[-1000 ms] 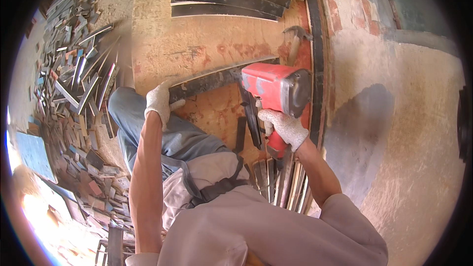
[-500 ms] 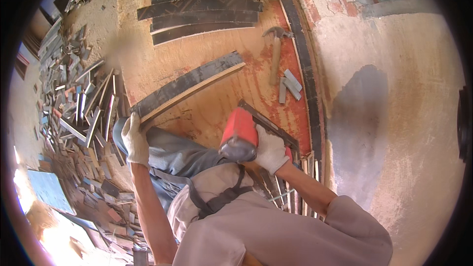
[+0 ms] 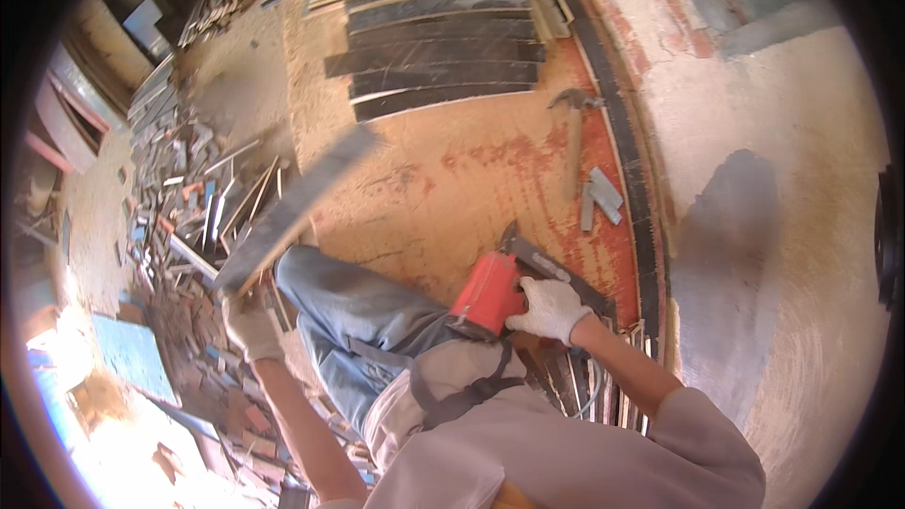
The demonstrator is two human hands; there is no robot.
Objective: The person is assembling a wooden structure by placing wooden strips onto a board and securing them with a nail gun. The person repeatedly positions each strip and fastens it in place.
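Note:
My left hand [image 3: 251, 330], in a white work glove, is closed on the near end of a dark-faced plywood strip [image 3: 294, 212]. Slanting up and to the right, the strip is blurred and held over the left edge of the work board [image 3: 424, 179]. In my gloved right hand [image 3: 552, 309] is a red and black nail gun [image 3: 485, 294], held beside my thigh with its dark nose and magazine pointing away from me. The fingers wrap its grip, partly hidden by the red body.
A claw hammer [image 3: 574, 137] and several grey nail strips [image 3: 603, 196] lie at the board's right side. Dark plywood strips [image 3: 448, 61] are stacked at the far end. Wood offcuts [image 3: 203, 188] litter the floor on the left. A patchy wall [image 3: 726, 226] rises on the right.
My left hand has swung the plywood strip left and toward me, off the board. The nail gun stays in my right hand. The whole view has shifted.

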